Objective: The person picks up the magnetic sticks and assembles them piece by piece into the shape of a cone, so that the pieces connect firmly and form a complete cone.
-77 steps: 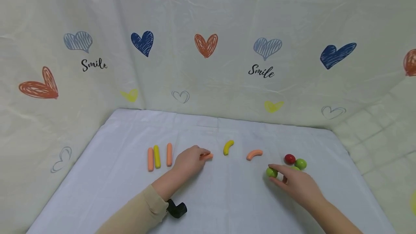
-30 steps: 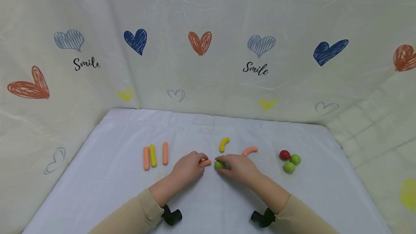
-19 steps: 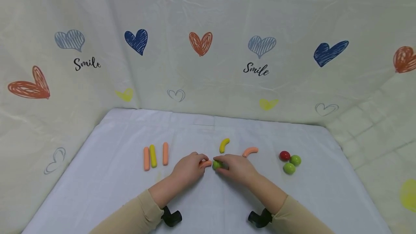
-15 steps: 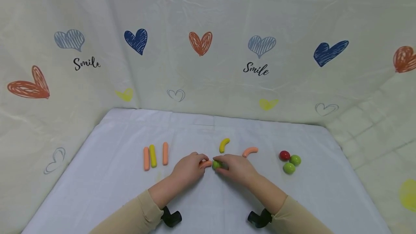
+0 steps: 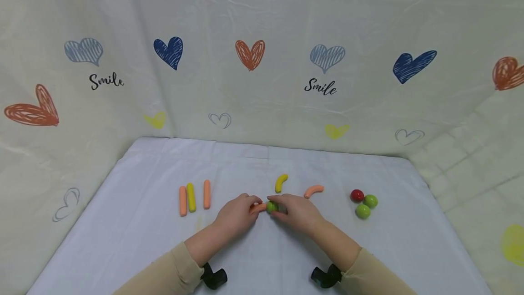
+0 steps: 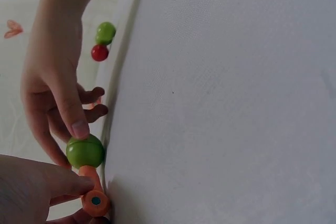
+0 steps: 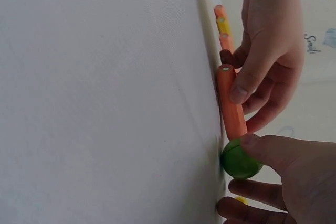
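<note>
1. Nearest, at the bottom of the frame, two tan sleeves (image 5: 159, 274) are seen, with black fittings (image 5: 214, 277) worn at the wrists.
2. Just left of the frame's centre line, below mid-height, an orange piece (image 5: 258, 207) is pinched between thumb and fingers of the left hand (image 5: 237, 213). It is gripped away from its right end, presumably so that this end is left exposed.
3. A green ball (image 5: 272, 207) is pinched by the right hand (image 5: 300, 213), thumb on one side and a fingertip on the other. Its left side is left uncovered, probably for contact: in both wrist views it is met by the orange piece's end. Whether they are joined or merely touching cannot be told.
4. At centre right, a red ball (image 5: 357, 195) and two more green balls (image 5: 363, 211) are clustered; at centre left, two orange sticks (image 5: 182, 201) and a yellow stick (image 5: 191, 197) are laid roughly parallel. They seem grouped by shape, within reach.
5. Beyond the hands, a curved yellow piece (image 5: 281, 183) and a curved orange piece (image 5: 314, 190) are set apart.
6. The table is covered by white cloth (image 5: 262, 254), faintly creased.
7. Farthest, a pale backdrop (image 5: 282, 8) is hung, printed with hearts (image 5: 250, 55) and "Smile" lettering (image 5: 320, 87).
</note>
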Demonstrator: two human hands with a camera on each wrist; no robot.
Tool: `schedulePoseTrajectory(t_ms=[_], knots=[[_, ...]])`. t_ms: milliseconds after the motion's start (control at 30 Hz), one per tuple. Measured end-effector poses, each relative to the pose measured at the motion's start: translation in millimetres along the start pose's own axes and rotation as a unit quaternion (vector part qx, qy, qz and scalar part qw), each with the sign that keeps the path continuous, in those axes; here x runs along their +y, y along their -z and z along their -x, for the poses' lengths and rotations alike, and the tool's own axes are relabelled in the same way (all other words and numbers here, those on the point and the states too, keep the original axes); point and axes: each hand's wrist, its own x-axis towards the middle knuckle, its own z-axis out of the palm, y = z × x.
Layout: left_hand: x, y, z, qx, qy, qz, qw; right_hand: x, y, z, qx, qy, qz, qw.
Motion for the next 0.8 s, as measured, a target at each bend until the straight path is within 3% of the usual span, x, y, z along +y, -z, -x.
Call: schedulePoseTrajectory(t_ms=[300, 500, 800], knots=[[-0.3, -1.5, 1.1, 0.001, -0.001, 0.008, 1.0, 4.7, 0.1, 0.9, -0.007, -0.046, -0.035, 0.9983], [-0.2, 2.0, -0.7, -0.012, -0.003, 0.022, 0.9997, 6.3, -0.4, -2.1, -0.004, -0.036, -0.054, 0.9979], [-1.2, 2.3, 0.0, -0.063, 0.029, 0.096, 0.9929, 8.2, -0.5, -4.5, -0.001, -0.019, -0.069, 0.9975]])
